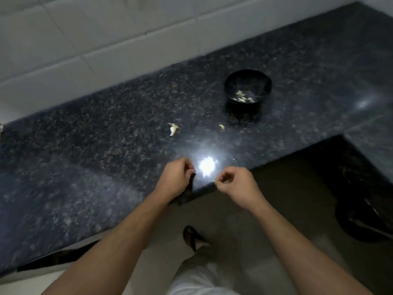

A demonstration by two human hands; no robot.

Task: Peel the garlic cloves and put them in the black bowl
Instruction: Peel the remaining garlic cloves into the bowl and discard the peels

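Pinching something small and pale at its fingertips, the right hand (230, 182) is held over the near edge of the counter (85, 145), its fingers curled; the scrap is taken to be a clove or a bit of skin, though it is too small and blurred for that to be settled. The left hand (176, 177) is held just beside it across a bright glare on the stone, fingers curled inward as well; whether anything is gripped there cannot be told. The bowl (247, 87) stands well apart from both hands, farther back on the counter and off to the right, with several pale cloves (242, 96) seen lying in its bottom. It lies forward and slightly right of the right hand, so that hand is judged the nearer one for any drop into it, the reach running away from the body along the counter's depth. Between hands and bowl two loose pieces are left on the stone: a larger unpeeled-looking piece (174, 129) forward of the left hand, its long axis running roughly toward the person, and a smaller piece (221, 126) close in front of the bowl. The larger piece is judged nearer the left hand, the smaller nearer the right.
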